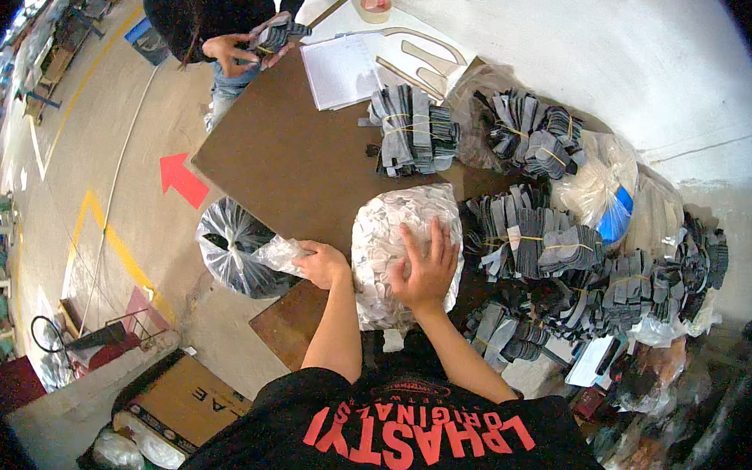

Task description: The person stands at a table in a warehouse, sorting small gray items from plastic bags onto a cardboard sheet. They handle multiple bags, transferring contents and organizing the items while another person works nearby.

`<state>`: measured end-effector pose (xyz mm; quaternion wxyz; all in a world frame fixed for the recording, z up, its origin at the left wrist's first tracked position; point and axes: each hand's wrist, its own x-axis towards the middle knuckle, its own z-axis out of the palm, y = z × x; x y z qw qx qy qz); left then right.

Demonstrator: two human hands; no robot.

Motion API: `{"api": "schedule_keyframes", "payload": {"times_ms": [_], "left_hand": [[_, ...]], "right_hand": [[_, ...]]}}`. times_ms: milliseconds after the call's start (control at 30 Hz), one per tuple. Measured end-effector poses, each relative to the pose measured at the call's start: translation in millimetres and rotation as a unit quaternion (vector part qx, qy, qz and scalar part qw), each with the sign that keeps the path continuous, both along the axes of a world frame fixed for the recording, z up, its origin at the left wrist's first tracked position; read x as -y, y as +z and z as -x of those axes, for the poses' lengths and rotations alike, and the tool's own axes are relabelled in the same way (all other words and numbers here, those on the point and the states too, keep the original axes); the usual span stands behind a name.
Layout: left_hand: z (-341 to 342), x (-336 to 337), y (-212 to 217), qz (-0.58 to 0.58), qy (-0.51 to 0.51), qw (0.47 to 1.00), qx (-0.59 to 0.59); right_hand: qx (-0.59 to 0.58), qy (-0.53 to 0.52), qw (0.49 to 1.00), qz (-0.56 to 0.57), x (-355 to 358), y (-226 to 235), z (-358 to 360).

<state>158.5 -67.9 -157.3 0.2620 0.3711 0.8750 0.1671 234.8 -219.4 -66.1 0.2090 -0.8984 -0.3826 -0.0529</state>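
Note:
A clear plastic bag [385,214] packed with small whitish pieces lies on the brown table [263,160] in front of me. My left hand [324,264] is closed around the bag's gathered plastic neck [280,252], which sticks out to the left. My right hand [426,267] rests on top of the bag with its fingers spread. Just beyond the bag sits a bundle of grey strips [413,132] tied with yellow bands.
More tied grey bundles [531,234] crowd the right side. Papers [340,69], pale templates [429,61] and a tape roll [375,7] lie at the back. A person [225,20] across the table holds a grey bundle. A dark-filled bag [231,255] stands left.

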Motion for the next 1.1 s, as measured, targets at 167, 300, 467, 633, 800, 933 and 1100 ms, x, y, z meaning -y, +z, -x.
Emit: {"api": "schedule_keyframes", "payload": {"times_ms": [167, 300, 467, 633, 800, 933, 1100], "left_hand": [[-0.1, -1.3, -1.1, 0.006, 0.011, 1.000, -0.008], [1.6, -1.8, -7.2, 0.001, 0.008, 1.000, -0.006], [3.2, -1.2, -9.4, -0.001, 0.005, 1.000, 0.004], [2.1, -1.4, -0.8, 0.019, 0.003, 1.000, 0.002], [-0.5, -1.4, 4.4, 0.034, 0.013, 0.999, 0.008], [1.3, -1.3, 3.9, 0.018, 0.005, 1.000, 0.016], [1.2, 1.8, 7.5, -0.024, 0.012, 1.000, 0.013]], "right_hand": [[-0.003, -0.008, 1.000, 0.002, -0.4, -0.2, 0.8], [-0.008, -0.008, 1.000, -0.009, -0.1, 0.3, -0.2], [-0.003, -0.007, 1.000, -0.005, -0.3, 0.2, -0.3], [0.000, -0.008, 1.000, -0.007, -0.2, 0.2, -0.2], [-0.009, -0.009, 1.000, -0.007, -0.8, 1.4, -1.0], [-0.013, -0.011, 1.000, 0.007, 1.0, 1.0, 0.3], [-0.010, 0.001, 1.000, 0.017, 2.1, -1.3, -0.1]]}}
